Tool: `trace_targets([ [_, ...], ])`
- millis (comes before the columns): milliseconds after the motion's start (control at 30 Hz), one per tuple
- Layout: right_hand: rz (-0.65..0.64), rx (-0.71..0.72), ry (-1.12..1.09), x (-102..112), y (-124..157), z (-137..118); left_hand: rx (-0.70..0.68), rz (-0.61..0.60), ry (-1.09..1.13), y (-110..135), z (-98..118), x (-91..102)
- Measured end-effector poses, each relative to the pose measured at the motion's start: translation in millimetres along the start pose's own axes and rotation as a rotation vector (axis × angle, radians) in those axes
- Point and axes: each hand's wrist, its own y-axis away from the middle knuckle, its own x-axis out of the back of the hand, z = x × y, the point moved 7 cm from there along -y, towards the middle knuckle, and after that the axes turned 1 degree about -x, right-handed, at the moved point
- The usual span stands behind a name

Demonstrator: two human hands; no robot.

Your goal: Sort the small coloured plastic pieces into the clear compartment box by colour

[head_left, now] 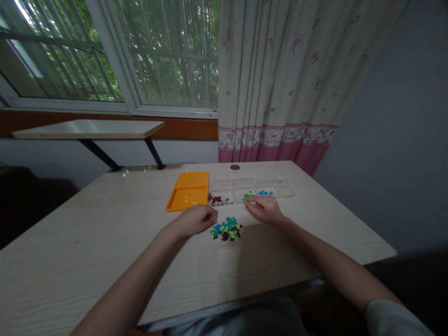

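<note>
Pinched right hand [266, 208], beside green pieces [249, 194]

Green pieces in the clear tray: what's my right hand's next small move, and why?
I'd probably ease your right hand open over the green pieces in the clear tray: its fingertips are right at them, with brown pieces and blue pieces alongside. Whether it holds one is too small to tell.

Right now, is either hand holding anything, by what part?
Cannot tell: the right hand is at the green pieces in the tray, the left hand curled near the pile; no hold shows clearly.
</note>
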Motion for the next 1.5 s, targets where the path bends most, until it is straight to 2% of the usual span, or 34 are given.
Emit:
trace_targets([
  [233, 0.007, -0.026, 0.027, 2.8, -2.2, 3.8, -0.002, 0.014, -0.075, -0.3, -0.8, -0.4],
  [533, -0.091, -0.337, 0.094, -2.3, 3.3, 56.1, 0.001, 0.034, -0.164, -0.2, -3.8, 3.5],
  [833, -0.14, -0.43, 0.176, -7.9, 7.1, 77.7, 0.02, 0.043, -0.175, 1.3, -3.3, 5.7],
  [1133, -0.205, -0.389, 0.126, -13.4, 5.7, 57.6, -0.06, 0.02, -0.117, 0.4, 7.3, 3.7],
  [1300, -0.299, -0.285, 0.075, -24.6, 6.2, 30.9, -0.079, 0.008, -0.126, -0.6, 9.6, 1.3],
  [1500, -0.34, -0.131, 0.028, -36.3, 8.3, 1.0, -0.074, 0.019, -0.159, 0.0, 15.8, 2.0],
])
